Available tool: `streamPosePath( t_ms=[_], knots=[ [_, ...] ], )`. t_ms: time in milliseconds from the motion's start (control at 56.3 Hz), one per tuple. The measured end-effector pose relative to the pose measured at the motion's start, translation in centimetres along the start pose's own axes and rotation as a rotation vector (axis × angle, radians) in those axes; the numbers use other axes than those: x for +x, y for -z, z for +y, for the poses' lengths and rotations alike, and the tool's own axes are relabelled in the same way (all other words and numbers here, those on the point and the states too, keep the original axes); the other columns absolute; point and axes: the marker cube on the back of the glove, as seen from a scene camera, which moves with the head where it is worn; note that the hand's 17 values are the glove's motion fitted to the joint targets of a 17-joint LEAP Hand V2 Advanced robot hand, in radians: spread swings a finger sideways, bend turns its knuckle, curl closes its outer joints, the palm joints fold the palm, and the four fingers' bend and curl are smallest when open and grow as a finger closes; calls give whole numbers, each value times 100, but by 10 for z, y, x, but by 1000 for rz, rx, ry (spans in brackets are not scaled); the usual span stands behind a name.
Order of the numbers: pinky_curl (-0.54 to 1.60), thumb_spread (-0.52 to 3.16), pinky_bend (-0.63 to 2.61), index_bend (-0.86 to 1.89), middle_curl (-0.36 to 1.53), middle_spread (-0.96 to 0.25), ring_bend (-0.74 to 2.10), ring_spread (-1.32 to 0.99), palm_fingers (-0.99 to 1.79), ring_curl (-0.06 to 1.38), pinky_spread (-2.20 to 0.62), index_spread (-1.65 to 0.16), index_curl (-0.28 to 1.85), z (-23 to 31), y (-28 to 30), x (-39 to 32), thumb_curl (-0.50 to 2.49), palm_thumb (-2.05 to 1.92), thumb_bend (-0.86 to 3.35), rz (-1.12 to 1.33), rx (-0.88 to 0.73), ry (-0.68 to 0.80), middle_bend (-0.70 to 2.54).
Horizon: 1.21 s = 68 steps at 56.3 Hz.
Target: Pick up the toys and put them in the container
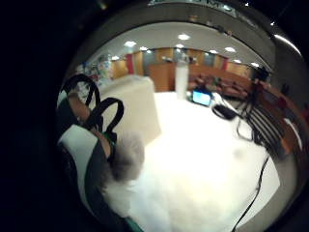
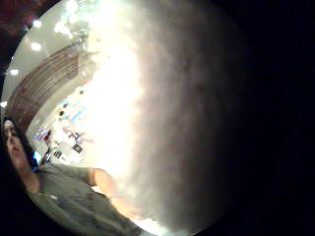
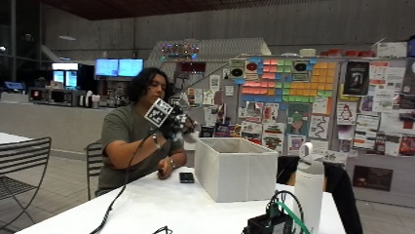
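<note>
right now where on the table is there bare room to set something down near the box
The widest bare stretch of the white table runs from the white fabric box toward the near edge, bordered by the glove's cable. A smaller patch lies between the box and the small black object. The near right corner is crowded: white bottle and black device.

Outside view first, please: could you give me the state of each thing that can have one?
Black-gloved right hand: raised beside the box, gripping a grey fluffy toy.
White fabric box: upright, open-topped; contents hidden.
White bottle: upright, capped.
Small black object: lying flat on the white table.
</note>
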Motion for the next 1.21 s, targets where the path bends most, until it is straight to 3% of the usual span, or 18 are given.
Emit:
streamPosePath(
  t_ms=[142, 231, 338, 409, 640, 764, 835, 871, 888, 906, 1013, 1208],
  knots=[
    [47, 100, 97, 42, 61, -29, 112, -37, 112, 46, -34, -39, 79, -92, 27, -32, 62, 51, 12, -148, 105, 148, 90],
    [47, 98, 97, 43, 61, -29, 113, -37, 111, 46, -34, -39, 84, -141, 27, -47, 65, 51, 10, -211, 127, 34, 91],
    [47, 96, 96, 43, 62, -28, 112, -36, 109, 47, -34, -39, 89, -180, 1, -52, 68, 51, 8, -160, 144, 109, 92],
    [47, 95, 95, 43, 62, -28, 112, -36, 109, 47, -34, -39, 92, -196, -12, -64, 70, 52, 7, -283, 128, 14, 93],
    [47, 97, 94, 39, 63, -27, 112, -36, 108, 47, -33, -40, 101, -212, -62, -66, 74, 52, 3, -385, 64, -83, 94],
    [45, 100, 86, 41, 62, -27, 106, -36, 96, 46, -31, -40, 106, -209, -80, -63, 76, 51, 1, -421, -48, -112, 91],
    [43, 111, 71, 51, 61, -27, 90, -36, 53, 43, -25, -40, 110, -203, -86, -63, 68, 37, -6, -439, -176, -104, 85],
    [45, 113, 69, 62, 59, -25, 66, -33, 15, 39, -20, -41, 111, -201, -87, -61, 61, 18, -13, -448, -219, -99, 77],
    [46, 110, 70, 57, 56, -21, 56, -30, -15, 38, -17, -41, 107, -201, -87, -60, 58, 7, -17, -453, -230, -98, 66],
    [45, 106, 70, 51, 55, -20, 52, -28, -25, 37, -15, -41, 105, -200, -87, -59, 56, 0, -18, -456, -235, -97, 64],
    [35, 96, 62, 26, 46, -13, 27, -22, -24, 23, -7, -42, 88, -195, -80, -57, 48, -13, -13, -434, -221, -81, 48],
    [31, 90, 47, 24, 41, -9, 16, -18, -4, 19, -2, -45, 76, -173, -56, -28, 38, -14, -11, -416, -228, -138, 36]
  ],
)
